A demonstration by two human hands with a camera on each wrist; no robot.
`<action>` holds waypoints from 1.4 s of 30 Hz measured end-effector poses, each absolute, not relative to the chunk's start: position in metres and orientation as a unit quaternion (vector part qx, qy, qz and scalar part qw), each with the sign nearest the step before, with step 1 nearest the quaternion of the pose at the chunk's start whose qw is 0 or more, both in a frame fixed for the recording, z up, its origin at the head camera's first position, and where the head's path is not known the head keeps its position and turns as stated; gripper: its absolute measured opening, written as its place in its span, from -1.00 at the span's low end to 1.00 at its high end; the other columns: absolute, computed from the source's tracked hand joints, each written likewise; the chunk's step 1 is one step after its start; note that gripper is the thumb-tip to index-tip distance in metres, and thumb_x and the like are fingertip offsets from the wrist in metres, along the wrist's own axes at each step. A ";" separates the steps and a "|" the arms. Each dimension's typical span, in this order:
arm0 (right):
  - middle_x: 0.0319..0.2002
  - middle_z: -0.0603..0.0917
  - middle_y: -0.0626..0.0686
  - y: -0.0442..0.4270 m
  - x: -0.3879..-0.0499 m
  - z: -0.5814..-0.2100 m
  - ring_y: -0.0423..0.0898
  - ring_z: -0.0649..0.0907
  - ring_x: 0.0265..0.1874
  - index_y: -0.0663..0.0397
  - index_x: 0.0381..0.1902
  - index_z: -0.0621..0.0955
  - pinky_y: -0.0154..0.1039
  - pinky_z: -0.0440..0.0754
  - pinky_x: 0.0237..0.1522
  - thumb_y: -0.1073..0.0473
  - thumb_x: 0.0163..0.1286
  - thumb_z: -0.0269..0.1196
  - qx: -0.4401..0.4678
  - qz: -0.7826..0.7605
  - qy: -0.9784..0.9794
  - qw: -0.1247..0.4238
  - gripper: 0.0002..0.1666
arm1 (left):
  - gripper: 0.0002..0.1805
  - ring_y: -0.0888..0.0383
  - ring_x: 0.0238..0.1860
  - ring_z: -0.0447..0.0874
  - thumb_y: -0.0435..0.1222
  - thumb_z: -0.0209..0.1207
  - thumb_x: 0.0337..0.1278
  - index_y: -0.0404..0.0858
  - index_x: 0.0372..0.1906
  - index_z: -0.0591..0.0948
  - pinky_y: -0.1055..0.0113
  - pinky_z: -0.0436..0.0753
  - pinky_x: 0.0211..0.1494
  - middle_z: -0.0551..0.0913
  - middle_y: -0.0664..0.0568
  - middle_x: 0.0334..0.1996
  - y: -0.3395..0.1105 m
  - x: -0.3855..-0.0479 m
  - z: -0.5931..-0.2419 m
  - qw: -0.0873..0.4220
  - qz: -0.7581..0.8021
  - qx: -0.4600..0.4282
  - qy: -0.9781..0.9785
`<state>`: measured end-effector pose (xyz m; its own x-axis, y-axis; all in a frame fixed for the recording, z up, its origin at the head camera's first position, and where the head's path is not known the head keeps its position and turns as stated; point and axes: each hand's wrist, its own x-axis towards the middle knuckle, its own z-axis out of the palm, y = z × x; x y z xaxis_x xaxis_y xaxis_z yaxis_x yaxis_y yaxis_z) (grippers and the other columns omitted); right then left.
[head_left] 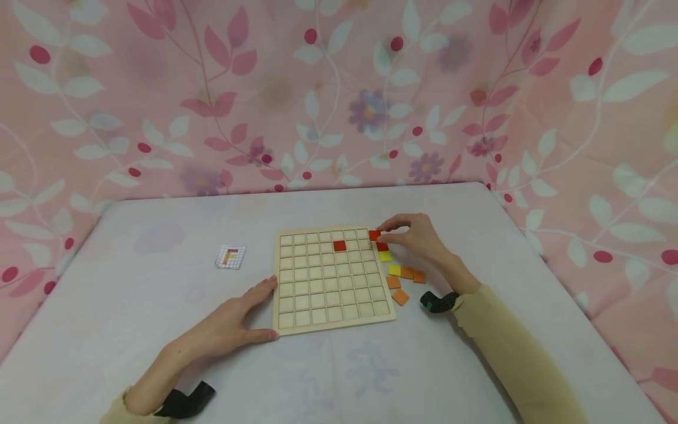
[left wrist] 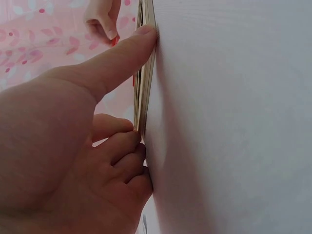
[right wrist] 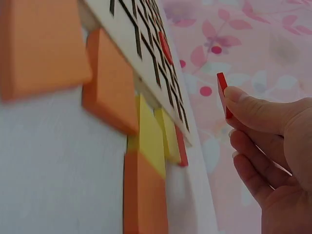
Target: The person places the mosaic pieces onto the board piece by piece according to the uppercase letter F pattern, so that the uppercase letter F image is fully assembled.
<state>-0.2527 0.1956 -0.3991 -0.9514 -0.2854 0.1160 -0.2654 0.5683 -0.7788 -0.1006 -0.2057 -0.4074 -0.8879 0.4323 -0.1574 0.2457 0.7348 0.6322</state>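
A square wooden grid board (head_left: 329,282) lies on the table, with one red tile (head_left: 339,246) in a cell of its upper part. Against the board's left edge rests my left hand (head_left: 228,327), thumb at the near corner and fingertips farther up the side. Just past the far right corner, my right hand (head_left: 415,235) pinches a red square tile (right wrist: 223,95) between thumb and fingers, held up off the table. Beneath that hand, another red tile (head_left: 382,247) lies beside the board's right edge, next to a yellow tile (head_left: 385,257).
Right of the board lie a second yellow tile (head_left: 394,270) and several orange tiles (head_left: 401,297). A small pattern card (head_left: 231,257) with a coloured shape on a grid lies to the left. Behind the white table (head_left: 328,383) hangs a pink floral cloth (head_left: 286,94).
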 end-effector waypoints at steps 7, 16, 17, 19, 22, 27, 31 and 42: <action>-0.14 0.74 -0.05 0.148 -0.252 -0.394 -0.08 0.58 0.02 -0.07 -0.19 0.77 -0.09 0.64 -0.01 0.05 0.19 0.50 -0.143 -0.506 0.849 0.043 -0.77 | 0.13 -0.11 0.57 0.06 0.19 0.39 -0.02 -0.08 0.60 0.11 -0.15 0.20 0.51 0.13 -0.03 0.58 -0.205 -0.101 -0.408 0.147 0.312 0.187 0.920; -0.25 0.79 -0.04 0.108 -0.256 -0.394 -0.11 0.72 -0.16 -0.01 -0.23 0.78 -0.15 0.68 -0.11 0.10 0.19 0.50 -0.197 -0.480 0.855 0.015 -0.80 | 0.13 -0.11 0.57 0.07 0.19 0.39 -0.02 -0.10 0.59 0.12 -0.15 0.21 0.51 0.13 -0.03 0.58 -0.205 -0.101 -0.410 0.147 0.309 0.188 0.921; -0.25 0.79 -0.05 0.105 -0.256 -0.395 -0.11 0.72 -0.15 -0.02 -0.23 0.78 -0.16 0.68 -0.10 0.10 0.19 0.50 -0.196 -0.480 0.855 0.016 -0.80 | 0.13 -0.12 0.57 0.07 0.19 0.39 -0.01 -0.10 0.59 0.12 -0.15 0.21 0.51 0.13 -0.03 0.58 -0.205 -0.101 -0.410 0.147 0.308 0.187 0.921; -0.26 0.79 -0.05 0.101 -0.255 -0.398 -0.12 0.72 -0.15 -0.03 -0.23 0.79 -0.17 0.67 -0.08 0.10 0.18 0.51 -0.189 -0.480 0.857 0.022 -0.80 | 0.12 -0.11 0.57 0.07 0.19 0.39 -0.01 -0.09 0.59 0.12 -0.14 0.21 0.51 0.13 -0.02 0.58 -0.205 -0.101 -0.410 0.147 0.307 0.185 0.922; -0.28 0.79 -0.07 0.097 -0.252 -0.402 -0.12 0.70 -0.15 -0.05 -0.26 0.79 -0.19 0.64 -0.09 0.10 0.16 0.52 -0.167 -0.478 0.862 0.033 -0.82 | 0.11 -0.11 0.56 0.09 0.18 0.39 0.00 -0.10 0.59 0.12 -0.14 0.23 0.50 0.14 -0.03 0.57 -0.205 -0.100 -0.410 0.144 0.309 0.187 0.921; -0.31 0.78 -0.09 0.092 -0.252 -0.409 -0.12 0.68 -0.15 -0.05 -0.28 0.79 -0.20 0.62 -0.13 0.10 0.14 0.54 -0.158 -0.480 0.862 0.045 -0.82 | 0.12 -0.12 0.56 0.10 0.18 0.40 0.00 -0.10 0.59 0.12 -0.15 0.24 0.49 0.15 -0.06 0.57 -0.204 -0.098 -0.409 0.142 0.307 0.184 0.923; -0.32 0.78 -0.12 0.090 -0.253 -0.416 -0.16 0.70 -0.20 -0.09 -0.29 0.79 -0.22 0.64 -0.12 0.08 0.12 0.55 -0.164 -0.489 0.856 0.045 -0.81 | 0.12 -0.10 0.56 0.09 0.14 0.42 -0.02 -0.08 0.60 0.11 -0.13 0.24 0.50 0.14 -0.03 0.57 -0.204 -0.099 -0.408 0.147 0.302 0.174 0.925; -0.27 0.79 -0.06 0.090 -0.254 -0.425 -0.18 0.76 -0.22 0.01 -0.23 0.79 -0.25 0.69 -0.06 0.15 0.18 0.50 -0.195 -0.500 0.843 0.038 -0.82 | 0.13 -0.07 0.57 0.07 0.16 0.42 -0.03 -0.07 0.60 0.11 -0.11 0.23 0.51 0.13 0.02 0.58 -0.204 -0.101 -0.409 0.148 0.304 0.175 0.925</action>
<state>-0.2544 0.0896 -0.4255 -0.9210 -0.3668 0.1312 -0.2908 0.4234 -0.8580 -0.1015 -0.2041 -0.4089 -0.8946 0.4144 -0.1674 0.2344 0.7539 0.6138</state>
